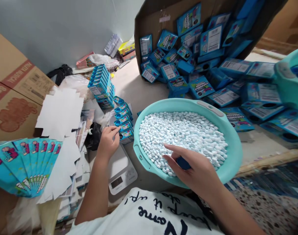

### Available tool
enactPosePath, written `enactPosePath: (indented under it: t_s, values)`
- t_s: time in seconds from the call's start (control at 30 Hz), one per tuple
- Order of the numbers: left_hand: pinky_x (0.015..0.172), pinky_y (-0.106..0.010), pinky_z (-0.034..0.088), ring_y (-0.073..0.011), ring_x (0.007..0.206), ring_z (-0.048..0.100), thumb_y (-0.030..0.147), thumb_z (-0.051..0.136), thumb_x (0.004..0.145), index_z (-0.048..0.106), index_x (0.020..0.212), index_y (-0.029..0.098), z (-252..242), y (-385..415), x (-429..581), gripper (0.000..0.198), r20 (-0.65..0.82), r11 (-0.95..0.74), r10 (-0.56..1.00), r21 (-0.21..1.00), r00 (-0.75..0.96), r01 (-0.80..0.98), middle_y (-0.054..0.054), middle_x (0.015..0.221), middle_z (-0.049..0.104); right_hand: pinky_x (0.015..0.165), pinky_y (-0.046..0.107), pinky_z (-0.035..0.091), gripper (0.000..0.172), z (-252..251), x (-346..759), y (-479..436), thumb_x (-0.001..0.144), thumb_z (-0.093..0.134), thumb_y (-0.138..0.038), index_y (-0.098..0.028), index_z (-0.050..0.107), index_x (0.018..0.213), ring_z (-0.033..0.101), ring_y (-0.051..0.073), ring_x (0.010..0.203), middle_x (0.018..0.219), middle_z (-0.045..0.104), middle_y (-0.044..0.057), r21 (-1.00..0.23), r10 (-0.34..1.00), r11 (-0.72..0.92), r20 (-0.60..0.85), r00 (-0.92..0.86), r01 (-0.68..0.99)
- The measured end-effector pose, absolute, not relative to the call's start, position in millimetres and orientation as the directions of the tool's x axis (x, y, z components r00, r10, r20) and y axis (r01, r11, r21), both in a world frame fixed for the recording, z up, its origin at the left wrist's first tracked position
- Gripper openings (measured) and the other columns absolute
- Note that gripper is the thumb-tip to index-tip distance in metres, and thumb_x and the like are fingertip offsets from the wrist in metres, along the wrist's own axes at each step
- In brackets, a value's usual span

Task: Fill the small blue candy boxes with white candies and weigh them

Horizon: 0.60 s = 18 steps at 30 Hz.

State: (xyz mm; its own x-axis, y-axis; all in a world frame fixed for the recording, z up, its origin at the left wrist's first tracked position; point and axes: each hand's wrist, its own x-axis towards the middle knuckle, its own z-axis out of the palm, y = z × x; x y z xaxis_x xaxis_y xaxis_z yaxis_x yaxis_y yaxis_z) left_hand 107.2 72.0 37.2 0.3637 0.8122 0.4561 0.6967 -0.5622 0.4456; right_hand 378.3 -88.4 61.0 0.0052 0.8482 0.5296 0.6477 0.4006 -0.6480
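A teal basin (233,143) full of small white and pale blue candies (183,133) sits in front of me. My right hand (193,168) hovers over the candies at the basin's near edge, fingers curled round a small blue object (182,163). My left hand (110,140) reaches left of the basin and pinches the edge of a small blue candy box (126,133), the nearest of a row of such boxes (122,117). A white kitchen scale (121,171) lies just below that hand.
A tipped cardboard carton (154,19) spills many blue boxes (212,71) at the back right. Stacked blue boxes (100,81), flat white carton blanks (61,114), fanned blue flat packs (26,166), a brown carton (14,91) and a second teal basin (290,78) surround the work area.
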Motion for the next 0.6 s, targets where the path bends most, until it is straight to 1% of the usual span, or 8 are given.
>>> enactPosePath:
  t_s: [0.17,0.27,0.33,0.4,0.47,0.53,0.6]
  values:
    - [0.099,-0.047,0.054,-0.0260,0.102,0.069,0.026,0.059,0.089,0.081,0.097,0.024,36,70,105,0.023,0.483,-0.578,0.801,0.472,0.353,0.666,-0.008,0.106,0.078,0.059,0.027,0.057,0.018,63,379,-87,0.098,0.057,-0.014,-0.024,0.066,0.110,0.072,0.016,0.065,0.081,0.077,0.003,-0.650,0.841,0.437,0.540,-0.028,0.622]
    - [0.099,-0.047,0.054,-0.0257,0.103,0.069,0.030,0.062,0.089,0.081,0.094,0.023,35,68,107,0.020,0.476,-0.547,0.823,0.519,0.310,0.657,-0.010,0.113,0.075,0.057,0.026,0.054,0.015,65,378,-86,0.097,0.056,-0.012,-0.023,0.066,0.101,0.070,0.015,0.063,0.076,0.075,0.002,-0.666,0.851,0.433,0.524,-0.031,0.607]
    - [0.101,-0.046,0.054,-0.0254,0.105,0.068,0.031,0.063,0.088,0.080,0.093,0.022,34,67,109,0.020,0.479,-0.512,0.842,0.570,0.247,0.642,-0.010,0.116,0.072,0.055,0.025,0.052,0.015,65,378,-87,0.097,0.055,-0.012,-0.023,0.066,0.097,0.069,0.015,0.061,0.071,0.073,0.001,-0.678,0.856,0.430,0.516,-0.031,0.596]
    - [0.104,-0.044,0.051,-0.0251,0.109,0.066,0.031,0.064,0.087,0.077,0.092,0.022,34,67,112,0.017,0.465,-0.434,0.877,0.658,0.120,0.616,-0.010,0.114,0.070,0.056,0.025,0.051,0.015,65,378,-87,0.096,0.055,-0.013,-0.023,0.066,0.097,0.069,0.015,0.061,0.072,0.073,0.002,-0.688,0.858,0.430,0.513,-0.026,0.584]
    - [0.104,-0.042,0.050,-0.0239,0.111,0.064,0.031,0.069,0.083,0.072,0.096,0.022,33,69,114,0.017,0.363,-0.270,0.930,0.788,-0.063,0.554,-0.008,0.113,0.068,0.056,0.025,0.051,0.014,64,378,-87,0.097,0.056,-0.013,-0.023,0.066,0.097,0.069,0.015,0.062,0.073,0.073,0.002,-0.694,0.861,0.424,0.508,-0.023,0.581]
    - [0.098,-0.039,0.053,-0.0221,0.104,0.065,0.031,0.077,0.074,0.066,0.102,0.022,30,76,116,0.031,0.202,-0.093,0.962,0.876,-0.185,0.472,-0.006,0.111,0.066,0.056,0.025,0.051,0.014,64,378,-87,0.097,0.056,-0.013,-0.023,0.066,0.098,0.069,0.015,0.062,0.073,0.073,0.002,-0.691,0.860,0.428,0.510,-0.026,0.582]
    - [0.089,-0.036,0.055,-0.0208,0.095,0.066,0.030,0.083,0.066,0.063,0.107,0.022,24,84,116,0.047,0.069,0.030,0.973,0.910,-0.221,0.414,-0.005,0.104,0.065,0.056,0.025,0.051,0.013,64,378,-87,0.096,0.057,-0.012,-0.022,0.066,0.097,0.068,0.014,0.061,0.073,0.072,0.001,-0.683,0.852,0.439,0.522,-0.029,0.584]
